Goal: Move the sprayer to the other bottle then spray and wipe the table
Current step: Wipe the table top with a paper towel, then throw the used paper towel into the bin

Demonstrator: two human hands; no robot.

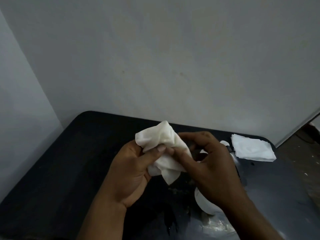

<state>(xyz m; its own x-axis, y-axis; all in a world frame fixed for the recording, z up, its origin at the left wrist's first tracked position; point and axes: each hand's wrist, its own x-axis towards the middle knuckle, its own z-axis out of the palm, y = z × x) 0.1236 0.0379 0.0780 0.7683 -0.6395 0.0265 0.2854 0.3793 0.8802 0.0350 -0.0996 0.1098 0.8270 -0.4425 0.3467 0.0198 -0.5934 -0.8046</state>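
Observation:
A crumpled white tissue [164, 148] is held up above the black table [69, 170], between both hands. My left hand [133, 172] grips its lower left part, thumb on top. My right hand [211, 163] pinches its right side with curled fingers. Under my right hand and forearm a white bottle [204, 201] shows only in part; I cannot tell whether it stands or lies. A white and dark piece [226, 144] peeks out behind my right hand; what it is stays unclear.
A stack of flat white tissues [251, 149] lies at the table's far right corner. Wet smears [214, 226] glisten on the table near its front. A grey wall rises right behind the table, and another on the left. Floor shows past the right edge.

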